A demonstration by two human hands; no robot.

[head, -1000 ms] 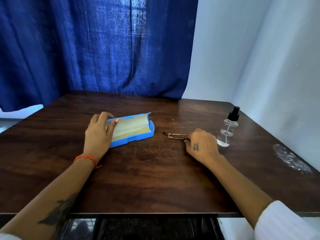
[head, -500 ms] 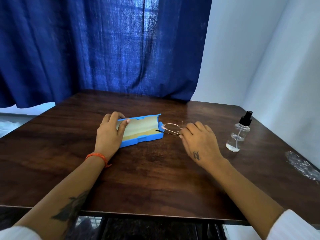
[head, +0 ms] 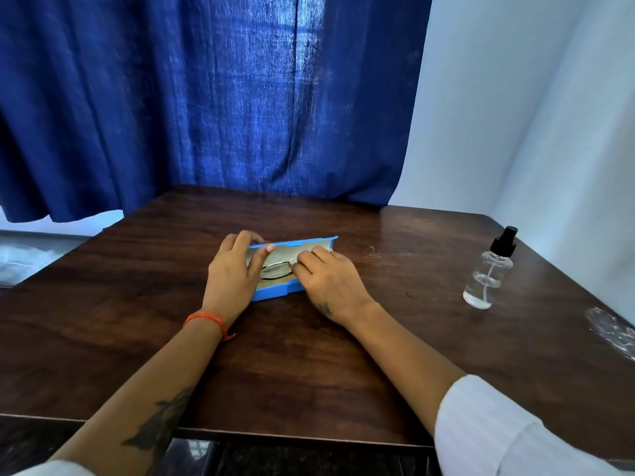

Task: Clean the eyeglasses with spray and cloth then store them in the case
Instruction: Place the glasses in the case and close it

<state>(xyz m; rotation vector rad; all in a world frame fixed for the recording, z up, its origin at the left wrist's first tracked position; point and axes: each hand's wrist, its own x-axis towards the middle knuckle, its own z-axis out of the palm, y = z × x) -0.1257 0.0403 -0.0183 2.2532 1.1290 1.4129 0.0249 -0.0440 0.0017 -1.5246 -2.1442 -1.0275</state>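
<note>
Dark glossy wood table (head: 309, 355), blue plastic case (head: 275, 295), thin metal eyeglasses (head: 276, 269), clear plastic spray bottle (head: 488, 273)

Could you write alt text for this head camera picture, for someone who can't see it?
A person's right hand lowers folded eyeglasses into an open blue case that the left hand steadies on a dark wooden table. A clear spray bottle stands to the right.
</note>
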